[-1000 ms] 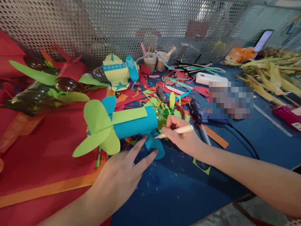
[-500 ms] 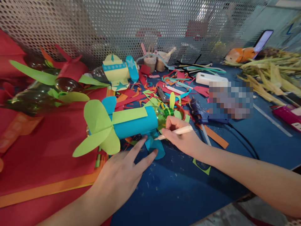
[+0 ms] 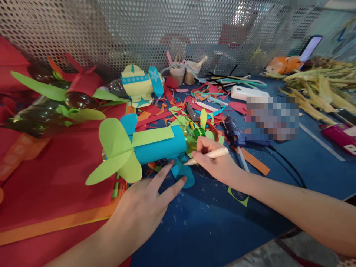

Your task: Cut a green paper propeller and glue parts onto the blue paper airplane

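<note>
The right hand (image 3: 213,159) holds a white pen (image 3: 207,156) in a narrow pinch. Left of this grip lies the blue bottle plane (image 3: 161,146), its long axis running sideways, its green neck pointing right. The left hand (image 3: 144,204), fingers spread wide, touches its blue wing (image 3: 183,173).

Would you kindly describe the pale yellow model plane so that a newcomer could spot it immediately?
Find the perforated metal screen behind the blue table. Just in front of it, left of the two small pots, lies the pale yellow plane. A blue band crosses its body, unlike the blue-bodied plane nearer the camera and the red one farther left.
</note>
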